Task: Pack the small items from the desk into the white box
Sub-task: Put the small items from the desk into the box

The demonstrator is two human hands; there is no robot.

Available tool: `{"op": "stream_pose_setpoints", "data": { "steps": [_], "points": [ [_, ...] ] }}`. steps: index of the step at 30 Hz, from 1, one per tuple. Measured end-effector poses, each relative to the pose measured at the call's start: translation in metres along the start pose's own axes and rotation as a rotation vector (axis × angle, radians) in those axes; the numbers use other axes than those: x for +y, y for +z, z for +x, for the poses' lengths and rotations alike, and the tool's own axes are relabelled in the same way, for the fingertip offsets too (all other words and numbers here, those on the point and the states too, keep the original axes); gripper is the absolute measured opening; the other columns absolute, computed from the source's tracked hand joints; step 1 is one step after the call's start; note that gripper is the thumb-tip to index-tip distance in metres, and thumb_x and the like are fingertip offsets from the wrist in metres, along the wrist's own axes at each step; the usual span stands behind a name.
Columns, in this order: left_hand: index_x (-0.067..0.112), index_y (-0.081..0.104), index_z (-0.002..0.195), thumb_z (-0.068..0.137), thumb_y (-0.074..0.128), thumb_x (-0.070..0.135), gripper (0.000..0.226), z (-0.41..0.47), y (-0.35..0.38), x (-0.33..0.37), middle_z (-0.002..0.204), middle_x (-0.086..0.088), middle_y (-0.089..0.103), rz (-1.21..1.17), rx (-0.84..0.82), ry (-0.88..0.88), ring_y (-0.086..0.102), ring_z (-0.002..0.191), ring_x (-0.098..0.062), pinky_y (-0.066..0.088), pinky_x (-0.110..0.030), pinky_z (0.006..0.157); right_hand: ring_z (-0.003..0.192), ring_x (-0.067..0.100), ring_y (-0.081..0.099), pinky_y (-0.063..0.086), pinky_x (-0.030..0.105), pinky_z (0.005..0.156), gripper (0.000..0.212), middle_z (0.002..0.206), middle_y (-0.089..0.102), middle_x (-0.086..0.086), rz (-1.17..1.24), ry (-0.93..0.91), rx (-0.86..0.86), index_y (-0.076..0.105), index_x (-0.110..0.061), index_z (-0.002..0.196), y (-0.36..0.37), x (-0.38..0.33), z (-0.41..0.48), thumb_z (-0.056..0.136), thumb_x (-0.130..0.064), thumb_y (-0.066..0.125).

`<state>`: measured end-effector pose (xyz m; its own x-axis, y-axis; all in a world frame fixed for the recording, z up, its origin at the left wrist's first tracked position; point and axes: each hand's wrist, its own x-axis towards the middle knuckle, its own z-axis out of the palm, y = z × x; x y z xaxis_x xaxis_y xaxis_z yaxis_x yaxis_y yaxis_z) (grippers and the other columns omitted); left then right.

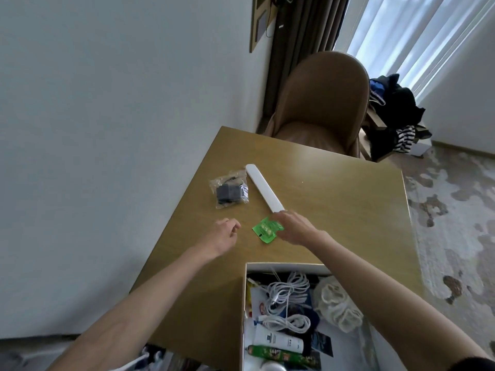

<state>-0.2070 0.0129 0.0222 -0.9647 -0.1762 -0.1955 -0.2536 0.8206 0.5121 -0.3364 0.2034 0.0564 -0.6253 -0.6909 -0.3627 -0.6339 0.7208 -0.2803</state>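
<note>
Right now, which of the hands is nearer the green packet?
Right. The right hand is at the green packet, fingers touching or overlapping its right edge. The left hand hovers apart on the packet's left, with bare desk between.

A wooden desk (334,204) is seen with four things laid on it. A bagged black adapter (231,193) is placed toward ten o'clock, a long white bar (263,190) just beside it at eleven. A green packet (265,229) is found near centre. The white box (284,266) is set at six o'clock.
</note>
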Motion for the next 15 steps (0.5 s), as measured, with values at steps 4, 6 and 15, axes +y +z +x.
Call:
{"op": "stream_pose_setpoints", "data": {
  "steps": [4, 6, 15],
  "points": [
    [0.019, 0.059, 0.114, 0.093, 0.049, 0.012, 0.024, 0.024, 0.001, -0.010, 0.115, 0.001, 0.058, -0.002, -0.002, 0.005, 0.054, 0.103, -0.012, 0.050, -0.032, 0.087, 0.124, 0.028, 0.047, 0.053, 0.043, 0.089, 0.067, 0.151, 0.041, 0.002, -0.304, -0.184, -0.108, 0.035, -0.024, 0.149, 0.015, -0.005, 0.025, 0.089, -0.003, 0.055],
    [0.016, 0.060, 0.112, 0.092, 0.050, 0.009, 0.024, 0.036, -0.001, -0.016, 0.117, -0.001, 0.058, -0.039, 0.070, 0.007, 0.054, 0.104, -0.014, 0.052, -0.033, 0.085, 0.129, 0.029, 0.045, 0.052, 0.044, 0.093, 0.071, 0.155, 0.034, 0.004, -0.411, -0.196, -0.123, 0.025, -0.024, 0.153, 0.021, -0.007, 0.033, 0.091, -0.005, 0.054],
    [0.015, 0.027, 0.143, 0.086, 0.061, 0.030, 0.068, 0.106, -0.026, -0.045, 0.152, -0.003, 0.023, 0.239, 0.044, -0.064, 0.026, 0.137, -0.023, 0.043, -0.042, 0.097, 0.116, 0.027, 0.049, 0.048, 0.038, 0.090, 0.057, 0.126, 0.048, 0.011, -0.422, -0.121, -0.109, 0.045, -0.013, 0.135, 0.044, 0.001, 0.035, 0.083, -0.018, 0.067]
  ]
}}
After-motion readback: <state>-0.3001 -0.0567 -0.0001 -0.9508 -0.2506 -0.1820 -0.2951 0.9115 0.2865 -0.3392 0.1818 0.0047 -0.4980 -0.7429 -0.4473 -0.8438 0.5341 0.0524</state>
